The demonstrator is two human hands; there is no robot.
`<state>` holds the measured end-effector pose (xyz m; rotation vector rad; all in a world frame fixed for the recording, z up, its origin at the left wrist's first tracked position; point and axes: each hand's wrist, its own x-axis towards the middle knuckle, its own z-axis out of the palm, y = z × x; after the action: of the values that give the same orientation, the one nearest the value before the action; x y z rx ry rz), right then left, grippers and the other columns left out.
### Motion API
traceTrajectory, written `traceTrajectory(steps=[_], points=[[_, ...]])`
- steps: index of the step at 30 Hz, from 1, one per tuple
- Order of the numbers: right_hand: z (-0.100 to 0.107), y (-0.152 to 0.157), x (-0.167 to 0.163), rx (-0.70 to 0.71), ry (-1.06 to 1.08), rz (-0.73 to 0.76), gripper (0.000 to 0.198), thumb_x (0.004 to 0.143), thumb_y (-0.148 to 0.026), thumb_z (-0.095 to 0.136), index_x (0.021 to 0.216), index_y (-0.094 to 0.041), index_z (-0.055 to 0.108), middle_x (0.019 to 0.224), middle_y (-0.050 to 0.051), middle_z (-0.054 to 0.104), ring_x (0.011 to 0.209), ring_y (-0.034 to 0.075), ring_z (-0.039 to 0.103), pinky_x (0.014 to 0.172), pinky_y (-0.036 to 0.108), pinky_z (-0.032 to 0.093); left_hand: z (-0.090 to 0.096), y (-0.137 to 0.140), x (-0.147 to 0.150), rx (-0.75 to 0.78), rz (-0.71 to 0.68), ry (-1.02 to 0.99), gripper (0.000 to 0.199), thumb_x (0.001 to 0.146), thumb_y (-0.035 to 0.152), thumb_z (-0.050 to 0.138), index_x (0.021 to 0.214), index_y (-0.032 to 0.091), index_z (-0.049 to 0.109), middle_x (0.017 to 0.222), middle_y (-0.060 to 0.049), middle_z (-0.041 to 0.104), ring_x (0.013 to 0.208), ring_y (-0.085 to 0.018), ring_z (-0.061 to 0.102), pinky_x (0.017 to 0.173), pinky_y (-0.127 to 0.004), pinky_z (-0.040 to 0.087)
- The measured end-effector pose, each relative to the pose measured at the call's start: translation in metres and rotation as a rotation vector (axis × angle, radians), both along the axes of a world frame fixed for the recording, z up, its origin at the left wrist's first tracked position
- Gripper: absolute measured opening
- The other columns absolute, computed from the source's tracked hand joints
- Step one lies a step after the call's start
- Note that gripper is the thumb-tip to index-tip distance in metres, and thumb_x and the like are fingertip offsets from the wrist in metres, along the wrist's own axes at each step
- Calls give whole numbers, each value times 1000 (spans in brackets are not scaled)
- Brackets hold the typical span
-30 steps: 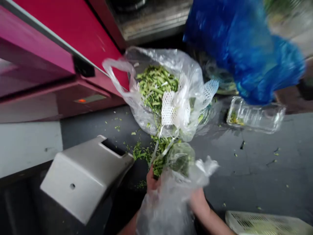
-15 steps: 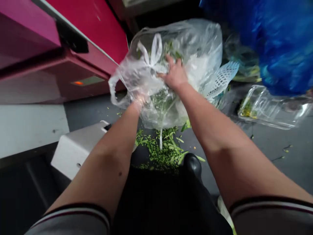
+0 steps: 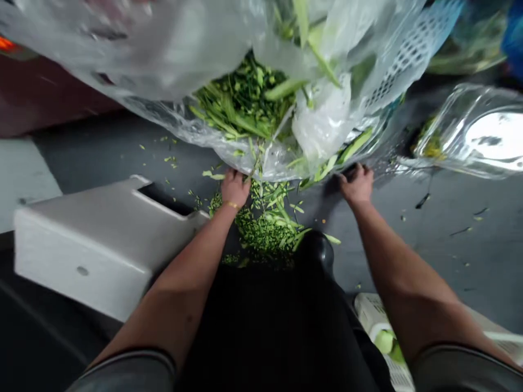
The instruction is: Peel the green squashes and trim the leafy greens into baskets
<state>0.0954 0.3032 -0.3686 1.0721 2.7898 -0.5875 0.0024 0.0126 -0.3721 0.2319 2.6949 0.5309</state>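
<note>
Plastic bag (image 3: 183, 68) over a scrap-strewn floor (image 3: 417, 239)

Head view: the left grip (image 3: 236, 189) and right grip (image 3: 357, 185) are at the bag's near edge, fingers bent; I cannot tell whether either pinches it. The bag, with greens (image 3: 249, 92) inside, is just beyond both. Green scraps (image 3: 265, 234) litter the grey floor between them. Left of the left grip stands a white casing (image 3: 93, 228); right of the right grip, a clear tray (image 3: 457, 130).
</note>
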Motion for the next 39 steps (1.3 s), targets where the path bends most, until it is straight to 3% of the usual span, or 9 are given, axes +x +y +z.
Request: traceTrajectory(steps=[4,7,10,14,17,23,27,31,39], points=[[-47,-116,14,-56,17,228,51,84,-32,42,131,-10,42,143,20,30,133,34,22,104,58,23,-28,33,26,4,-304,2,45,83,35,49,124,18,54,140,-13,41,133,-36,25,106,-61,12],[-30,-184,54,-215,-74,475,53,88,-21,33,138,-5,31,146,18,26,137,29,14,110,48,18,-14,1,74,58,-601,-88,46,86,31,44,129,19,48,146,-12,33,136,-30,21,109,-56,11],[-2,-192,105,-351,-118,630,51,88,-25,37,136,-10,36,144,16,31,136,29,19,110,47,19,4,-60,116,56,-678,-163,50,84,37,47,132,23,45,144,-11,37,136,-30,21,109,-57,9],[19,-152,150,-383,-364,412,73,87,-39,45,144,-8,12,131,24,41,111,32,53,88,43,46,5,-117,138,-29,-227,-92,60,85,42,45,139,18,35,146,-18,28,134,-35,23,105,-55,24],[12,-142,158,-358,-691,369,88,82,-35,55,144,-2,1,119,27,46,83,31,65,71,38,51,-12,-113,142,-54,175,-126,64,84,44,46,140,15,33,133,-21,37,123,-35,39,96,-49,39],[-24,-200,118,-416,-584,447,86,77,-20,61,142,-3,7,125,28,39,83,27,64,73,35,51,-44,-43,158,198,289,-169,50,82,42,51,127,20,52,104,-12,49,102,-25,53,92,-37,44],[-26,-225,91,-556,-424,503,76,71,-1,50,139,-4,16,131,28,34,102,27,57,85,35,49,-42,-17,157,342,487,-161,30,83,31,49,104,17,65,97,-10,58,95,-22,55,91,-35,43],[25,-216,75,-643,-265,473,79,66,3,45,138,-4,13,123,25,41,99,26,58,81,38,52,19,-8,132,514,540,-91,23,83,28,47,94,19,64,91,-7,64,92,-20,56,88,-36,44],[230,-158,-64,-372,370,593,78,71,-5,43,141,-14,9,114,19,46,95,31,56,77,47,53,240,40,-16,830,289,492,22,84,39,52,101,28,62,96,0,66,91,-18,60,94,-40,42]])
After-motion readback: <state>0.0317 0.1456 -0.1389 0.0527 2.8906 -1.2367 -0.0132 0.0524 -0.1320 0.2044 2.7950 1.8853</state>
